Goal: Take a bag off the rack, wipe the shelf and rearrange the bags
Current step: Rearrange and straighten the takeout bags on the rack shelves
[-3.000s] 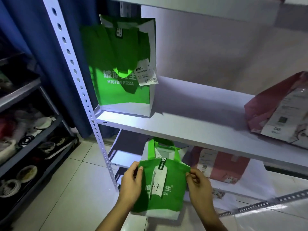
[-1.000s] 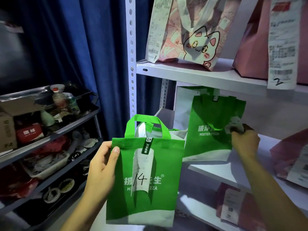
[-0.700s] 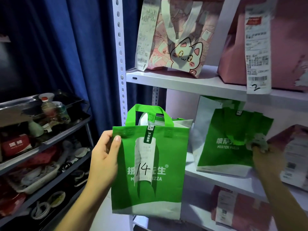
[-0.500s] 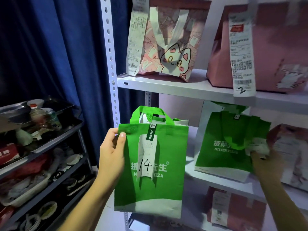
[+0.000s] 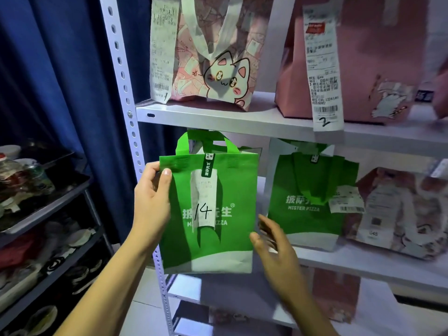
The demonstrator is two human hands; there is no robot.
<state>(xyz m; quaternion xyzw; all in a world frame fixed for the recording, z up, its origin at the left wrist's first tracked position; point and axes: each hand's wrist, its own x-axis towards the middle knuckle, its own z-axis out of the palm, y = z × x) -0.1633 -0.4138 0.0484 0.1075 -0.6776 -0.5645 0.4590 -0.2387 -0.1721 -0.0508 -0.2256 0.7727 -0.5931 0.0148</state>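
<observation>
My left hand (image 5: 151, 202) grips the upper left edge of a small green bag (image 5: 218, 238) with a receipt marked 14, held up in front of the rack's left end. My right hand (image 5: 274, 246) is beside the bag's right edge, fingers straight, holding nothing. A larger green Mister Pizza bag (image 5: 305, 197) stands on the middle shelf (image 5: 363, 263), next to a pink bag (image 5: 397, 214) at the right. On the top shelf (image 5: 242, 120) stand a pink cat bag (image 5: 218, 57) and a pink bag (image 5: 363, 57) with a receipt marked 2.
The rack's white perforated post (image 5: 123, 88) stands just behind my left hand. A blue curtain (image 5: 60, 69) hangs at the left. A dark trolley (image 5: 43, 214) with dishes and bottles stands at the lower left. Lower shelves hold more pink bags (image 5: 334, 294).
My right hand has let go of the larger green bag on the middle shelf and come back to the right edge of the bag marked 14. The larger bag now stands further right.
</observation>
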